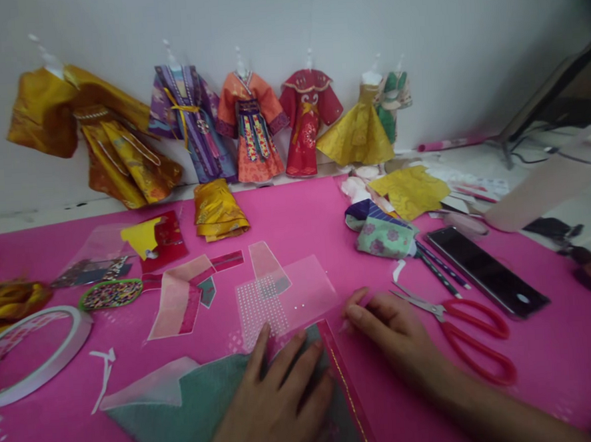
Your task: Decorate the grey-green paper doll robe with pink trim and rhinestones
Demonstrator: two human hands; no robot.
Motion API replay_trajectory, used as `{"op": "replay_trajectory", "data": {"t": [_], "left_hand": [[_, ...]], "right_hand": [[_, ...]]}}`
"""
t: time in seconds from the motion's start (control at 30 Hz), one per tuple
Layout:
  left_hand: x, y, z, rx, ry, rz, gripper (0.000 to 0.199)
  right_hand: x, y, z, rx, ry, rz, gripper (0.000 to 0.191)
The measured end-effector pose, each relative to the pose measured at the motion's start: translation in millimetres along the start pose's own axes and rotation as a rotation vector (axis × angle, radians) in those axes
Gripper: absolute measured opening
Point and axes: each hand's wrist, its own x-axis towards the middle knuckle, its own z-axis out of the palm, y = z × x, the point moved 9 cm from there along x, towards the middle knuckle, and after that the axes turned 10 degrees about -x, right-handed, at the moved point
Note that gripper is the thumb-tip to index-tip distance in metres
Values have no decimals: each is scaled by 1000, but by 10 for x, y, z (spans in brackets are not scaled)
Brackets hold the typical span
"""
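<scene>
My left hand (281, 395) lies with fingers spread on a green cloth piece (186, 401) and its grey-green part, beside a dark pink strip (348, 388) with a gold line along it. To the right of the strip, my right hand (384, 322) rests on the pink mat (295, 211), fingers curled and thumb near the index finger; whatever may be between them is too small to name. Just ahead of my hands is a clear sheet (300, 291) with rows of small white dots. Red-handled scissors (462, 324) lie open to the right of my right hand.
Several small dressed forms (254, 127) stand along the wall. A phone (486, 269), pencils (441, 269) and folded floral cloth (386, 235) are at right. At left lie a tape roll (71, 361), a bead tray (110, 294) and cut pieces (177, 301).
</scene>
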Motion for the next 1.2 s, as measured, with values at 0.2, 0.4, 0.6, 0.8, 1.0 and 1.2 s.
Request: {"op": "replay_trajectory", "data": {"t": [0.2, 0.4, 0.6, 0.8, 1.0, 1.2], "left_hand": [[-32, 15, 13, 36, 1, 14, 35], [-64, 24, 31, 45, -3, 25, 39], [-43, 14, 16, 8, -6, 23, 37], [7, -16, -3, -55, -49, -31, 37], [9, -26, -27, -47, -34, -47, 37], [-5, -40, -12, -58, -52, -64, 32]], "right_hand": [[10, 126, -54, 75, 37, 104, 29], [24, 169, -27, 126, -1, 184, 28], [41, 156, -49, 97, -14, 208, 26], [135, -82, -35, -72, -43, 99, 22], [349, -305, 70, -262, 0, -89, 18], [438, -277, 313, -398, -50, -211, 17]]}}
